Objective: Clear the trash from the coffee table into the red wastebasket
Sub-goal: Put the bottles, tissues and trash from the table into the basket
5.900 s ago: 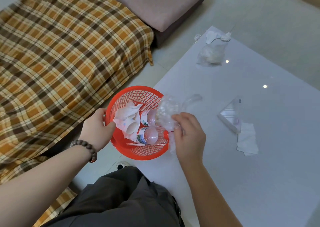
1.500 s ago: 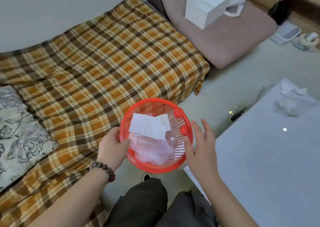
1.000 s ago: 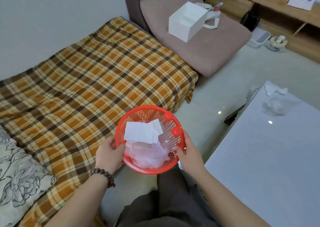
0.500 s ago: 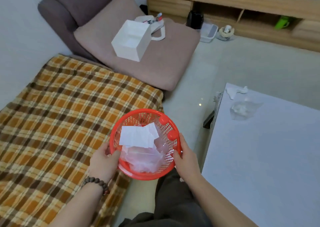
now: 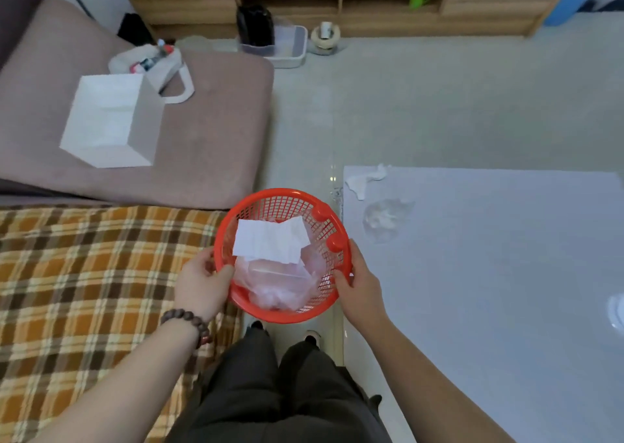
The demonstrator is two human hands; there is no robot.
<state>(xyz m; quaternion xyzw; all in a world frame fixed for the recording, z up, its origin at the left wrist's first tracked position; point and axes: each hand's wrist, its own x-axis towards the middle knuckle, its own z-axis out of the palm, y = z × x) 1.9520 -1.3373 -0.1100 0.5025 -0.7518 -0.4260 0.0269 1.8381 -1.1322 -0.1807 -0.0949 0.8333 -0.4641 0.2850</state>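
Note:
I hold the red wastebasket (image 5: 266,311) in the air over my knees, between the sofa and the coffee table (image 5: 506,290). My left hand (image 5: 201,282) grips its left rim and my right hand (image 5: 359,282) grips its right rim. Inside lie a white paper napkin (image 5: 268,243) on top of crumpled clear plastic (image 5: 273,287). On the table's near-left corner rest a crumpled white tissue (image 5: 366,179) and a crumpled clear plastic wrap (image 5: 383,218), both just right of the basket.
A plaid blanket (image 5: 84,290) covers the sofa at left. A white paper bag (image 5: 108,121) and a pouch sit on the mauve cushion (image 5: 209,145). A wooden shelf unit (image 5: 337,0) runs along the back wall. Bare floor lies beyond the table.
My right hand came onto the basket's right rim, so both hands hold it. My view swung right, and the basket now sits close beside the table's corner with the tissue and wrap.

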